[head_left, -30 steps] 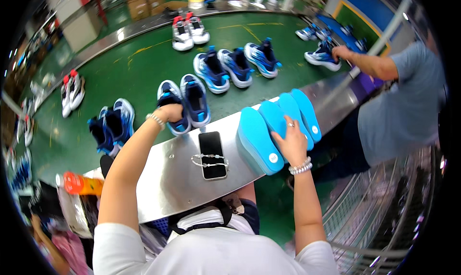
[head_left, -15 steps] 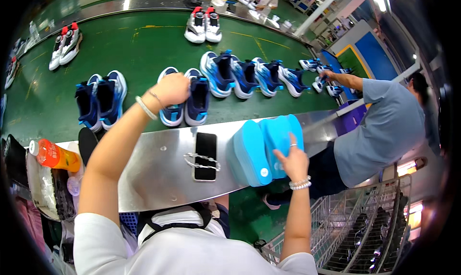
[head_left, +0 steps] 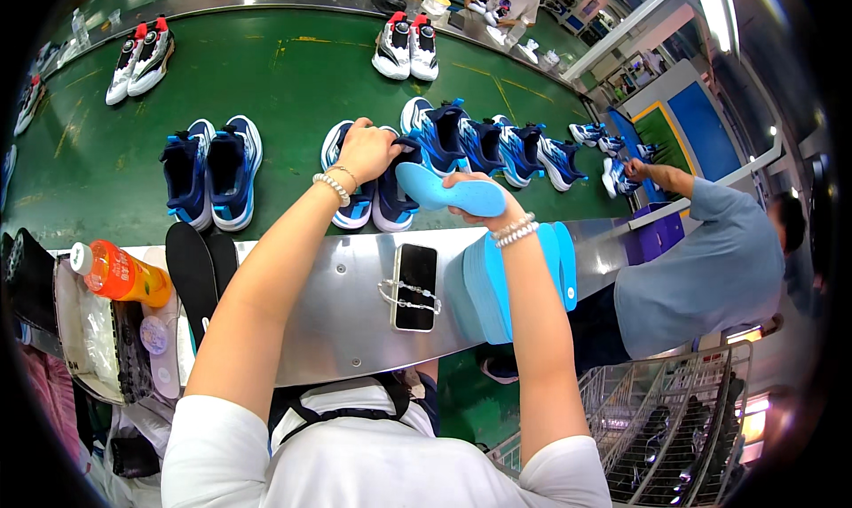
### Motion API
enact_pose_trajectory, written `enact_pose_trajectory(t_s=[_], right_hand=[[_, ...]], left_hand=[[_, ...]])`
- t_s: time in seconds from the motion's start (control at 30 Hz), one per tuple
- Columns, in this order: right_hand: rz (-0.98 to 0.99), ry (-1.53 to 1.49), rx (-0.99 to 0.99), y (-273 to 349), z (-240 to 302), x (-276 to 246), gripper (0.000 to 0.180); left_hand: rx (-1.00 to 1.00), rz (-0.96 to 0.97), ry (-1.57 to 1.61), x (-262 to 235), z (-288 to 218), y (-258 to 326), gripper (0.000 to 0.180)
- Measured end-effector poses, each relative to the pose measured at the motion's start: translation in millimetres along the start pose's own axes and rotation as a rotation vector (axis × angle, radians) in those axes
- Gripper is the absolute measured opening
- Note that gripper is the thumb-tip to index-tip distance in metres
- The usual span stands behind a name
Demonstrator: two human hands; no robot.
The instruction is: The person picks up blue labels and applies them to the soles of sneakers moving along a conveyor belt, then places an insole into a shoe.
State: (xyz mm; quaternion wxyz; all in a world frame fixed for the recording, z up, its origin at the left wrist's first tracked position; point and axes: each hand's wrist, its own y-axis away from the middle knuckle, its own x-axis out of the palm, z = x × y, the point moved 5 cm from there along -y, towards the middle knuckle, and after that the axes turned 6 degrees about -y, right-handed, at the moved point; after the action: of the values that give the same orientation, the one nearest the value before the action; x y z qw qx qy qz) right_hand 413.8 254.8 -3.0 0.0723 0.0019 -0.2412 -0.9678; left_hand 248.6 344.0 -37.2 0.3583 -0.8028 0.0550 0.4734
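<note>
In my right hand is a light blue insole, held tilted above the steel edge, its far end beside a navy sneaker. My left hand has its fingers closed on the upper part of that sneaker; the hand partly covers it. Another navy sneaker of the same pair sits just left of it, partly behind my left hand and wrist. Below my right forearm stands a stack of light blue insoles on the steel counter.
A phone with a bracelet lies mid-counter. Black insoles and an orange drink bottle are at left. More navy sneakers and white ones stand on the green belt. A co-worker reaches over at right.
My right hand has come up and left from the insole stack, now with one insole in it. My left hand has shifted onto the right-hand sneaker of the pair. The view has shifted slightly.
</note>
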Motion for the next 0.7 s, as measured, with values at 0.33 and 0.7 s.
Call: enact_pose_trajectory(t_s=[0.33,0.7], right_hand=[[-0.395,1.204,-0.324,-78.0,-7.3,69.1,0.019],[-0.352,1.416,-0.056,-133.3,-33.2,79.0,0.024]], left_hand=[[0.009,-0.044,-0.097,9.7,18.5,-1.0,0.023],[-0.071,0.023,0.080,-5.2,26.8,11.9,0.028]])
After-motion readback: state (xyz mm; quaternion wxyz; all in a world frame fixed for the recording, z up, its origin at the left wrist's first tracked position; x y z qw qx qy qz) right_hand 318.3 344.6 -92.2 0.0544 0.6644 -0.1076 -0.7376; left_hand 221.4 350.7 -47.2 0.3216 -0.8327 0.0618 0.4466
